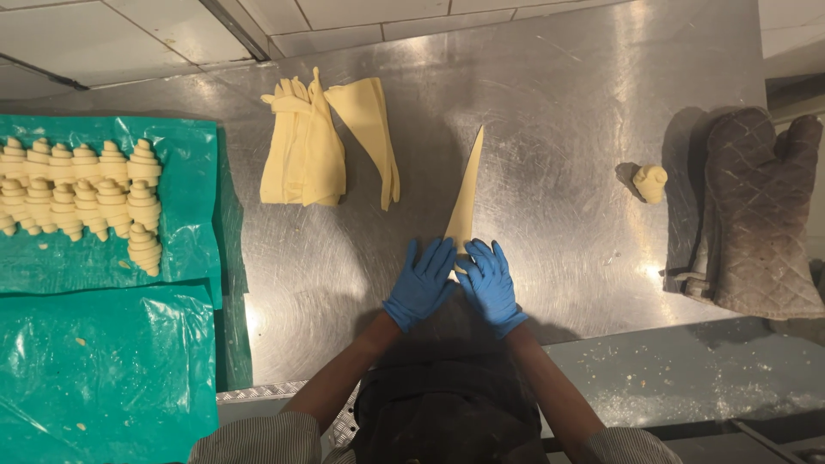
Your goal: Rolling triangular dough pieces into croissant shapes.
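Note:
A long thin triangle of pale dough lies on the steel table, its tip pointing away from me. My left hand and my right hand, both in blue gloves, rest side by side on its wide near end, fingers flat and pressing the dough. The wide end is mostly hidden under my fingers. A pile of more cut dough triangles lies to the far left of my hands.
Several rolled raw croissants sit in rows on a green plastic sheet at the left. A small rolled dough piece lies at the right, beside two worn grey oven mitts.

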